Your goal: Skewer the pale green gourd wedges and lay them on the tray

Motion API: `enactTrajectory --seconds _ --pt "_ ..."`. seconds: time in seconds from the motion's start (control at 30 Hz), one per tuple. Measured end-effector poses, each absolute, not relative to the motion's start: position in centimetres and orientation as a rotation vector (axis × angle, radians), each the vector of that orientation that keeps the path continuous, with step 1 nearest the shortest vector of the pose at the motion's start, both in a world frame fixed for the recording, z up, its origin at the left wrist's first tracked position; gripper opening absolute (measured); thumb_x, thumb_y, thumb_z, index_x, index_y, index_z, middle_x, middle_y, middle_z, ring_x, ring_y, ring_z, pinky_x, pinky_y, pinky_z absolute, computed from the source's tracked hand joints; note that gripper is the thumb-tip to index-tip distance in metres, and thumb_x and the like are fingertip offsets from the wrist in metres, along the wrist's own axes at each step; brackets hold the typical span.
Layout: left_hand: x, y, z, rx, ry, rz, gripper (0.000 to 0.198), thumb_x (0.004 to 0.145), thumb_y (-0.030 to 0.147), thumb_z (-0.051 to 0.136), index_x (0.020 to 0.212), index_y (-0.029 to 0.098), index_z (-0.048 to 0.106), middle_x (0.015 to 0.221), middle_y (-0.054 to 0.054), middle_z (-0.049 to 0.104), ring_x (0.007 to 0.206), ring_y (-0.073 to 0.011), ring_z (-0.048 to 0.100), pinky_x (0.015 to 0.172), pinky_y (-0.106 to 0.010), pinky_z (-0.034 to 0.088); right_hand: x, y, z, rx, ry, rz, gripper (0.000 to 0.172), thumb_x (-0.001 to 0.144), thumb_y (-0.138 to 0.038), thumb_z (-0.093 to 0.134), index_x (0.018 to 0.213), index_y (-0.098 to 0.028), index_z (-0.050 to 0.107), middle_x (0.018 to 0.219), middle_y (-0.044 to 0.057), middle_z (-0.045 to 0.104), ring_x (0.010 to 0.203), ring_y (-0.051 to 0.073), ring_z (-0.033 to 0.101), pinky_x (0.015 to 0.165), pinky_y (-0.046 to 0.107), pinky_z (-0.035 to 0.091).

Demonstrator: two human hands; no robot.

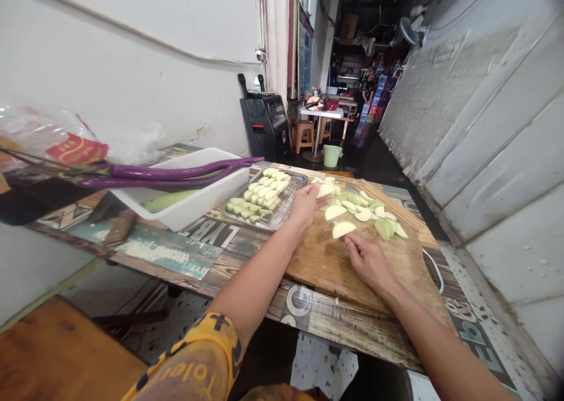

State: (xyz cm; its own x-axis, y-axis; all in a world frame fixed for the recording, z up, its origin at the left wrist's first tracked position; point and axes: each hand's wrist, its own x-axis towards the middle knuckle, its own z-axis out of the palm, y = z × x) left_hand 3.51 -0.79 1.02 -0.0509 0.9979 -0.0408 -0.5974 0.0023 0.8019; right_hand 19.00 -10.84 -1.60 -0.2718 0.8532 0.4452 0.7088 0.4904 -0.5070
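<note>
My left hand (305, 206) is closed at the cutting board's far left edge, its fingers on a pale half-moon squash slice (326, 189). Over the middle of the wooden cutting board (321, 266), my right hand (369, 261) pinches the edge of another half-moon slice (343, 229). Whether a thin stick is also between those fingers I cannot make out. Many loose green-rimmed slices (363, 215) lie on the board's far half. Left of my left hand, a metal tray with a wire rack (282, 210) bears rows of slices (264, 191).
Thin bamboo skewers (408, 210) lie along the board's far right. A white tub (176, 216) holds a green squash (171, 200), with long purple eggplants (176, 175) across it. Plastic bags (79, 142) lie at left. A black speaker (267, 125) and a green bucket (332, 155) stand beyond.
</note>
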Motion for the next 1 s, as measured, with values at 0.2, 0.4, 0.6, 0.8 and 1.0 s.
enactTrajectory --seconds 0.2,0.4,0.6,0.8,1.0 --pt "3.4 -0.5 0.9 0.607 0.738 1.436 0.027 0.075 0.032 0.06 0.094 0.014 0.058 0.085 -0.009 0.067 0.072 -0.0179 0.066 0.071 -0.031 0.052 18.9 -10.7 -1.6 -1.261 -2.018 0.287 0.026 0.086 -0.026 0.039 0.078 -0.017 0.062 0.061 0.001 0.059 0.054 0.013 0.051 0.054 0.023 0.037" --pt "3.5 -0.6 0.9 0.526 0.66 1.426 0.018 0.075 0.024 0.061 0.087 0.011 0.056 0.083 -0.011 0.066 0.077 -0.0198 0.066 0.074 -0.033 0.052 18.9 -10.8 -1.7 -1.226 -1.977 0.355 0.026 0.085 -0.027 0.041 0.082 -0.017 0.064 0.072 0.003 0.066 0.063 0.016 0.058 0.058 0.024 0.042" --pt "3.7 -0.7 1.1 0.388 0.643 1.409 0.009 0.078 0.018 0.057 0.082 0.01 0.055 0.085 -0.012 0.066 0.08 -0.0219 0.066 0.077 -0.037 0.051 18.9 -10.9 -1.8 -1.239 -1.997 0.349 0.025 0.085 -0.026 0.042 0.083 -0.018 0.066 0.077 0.004 0.067 0.066 0.016 0.06 0.06 0.024 0.044" --pt "4.2 -0.7 0.9 0.361 0.66 1.433 0.009 0.077 0.016 0.057 0.082 0.008 0.056 0.079 -0.012 0.066 0.076 -0.0221 0.066 0.077 -0.038 0.052 18.8 -10.9 -1.9 -1.263 -2.002 0.285 0.024 0.085 -0.026 0.042 0.081 -0.018 0.064 0.071 0.002 0.066 0.061 0.016 0.059 0.057 0.024 0.042" --pt "4.6 -0.8 1.0 0.372 0.655 1.407 0.012 0.075 0.015 0.059 0.084 0.008 0.057 0.077 -0.011 0.067 0.074 -0.0214 0.066 0.076 -0.038 0.052 18.7 -10.9 -1.7 -1.28 -2.005 0.284 0.024 0.085 -0.026 0.041 0.08 -0.018 0.063 0.064 0.001 0.063 0.054 0.014 0.055 0.052 0.023 0.04"
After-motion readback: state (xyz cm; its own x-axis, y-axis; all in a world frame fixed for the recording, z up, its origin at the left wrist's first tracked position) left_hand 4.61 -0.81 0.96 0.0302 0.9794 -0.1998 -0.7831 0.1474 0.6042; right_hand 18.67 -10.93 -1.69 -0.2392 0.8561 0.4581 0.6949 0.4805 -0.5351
